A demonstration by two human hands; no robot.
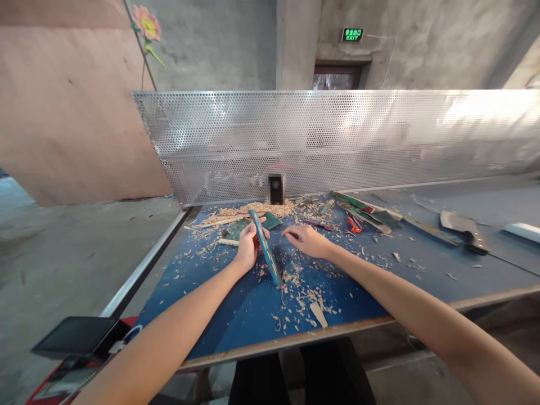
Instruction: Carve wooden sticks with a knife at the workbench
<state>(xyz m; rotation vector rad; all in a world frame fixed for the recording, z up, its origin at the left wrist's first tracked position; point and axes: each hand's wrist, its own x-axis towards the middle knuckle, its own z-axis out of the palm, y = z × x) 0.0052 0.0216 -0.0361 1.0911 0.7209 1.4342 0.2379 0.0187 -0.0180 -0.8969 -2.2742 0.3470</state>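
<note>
My left hand (248, 247) is closed around a long, narrow blue strip (266, 250) with pale marks along it. The strip slants, its upper end leaning left and its lower end pointing toward me above the blue tabletop. To its right, my right hand (310, 240) hovers apart from the strip, fingers loosely bent and thumb a little away, with nothing visible in them. Behind my left hand lie dark green sheets (270, 221) and pale wooden sticks (228, 242). Pale shavings (295, 275) are scattered beneath and around both hands.
An orange-handled tool (354, 224) and long green strips (363, 208) lie right of my hands. Farther right are a bent scoop-like piece (464, 228) and a white bar (523, 232). A perforated metal panel (253, 135) borders the back, with a black device (276, 190) before it.
</note>
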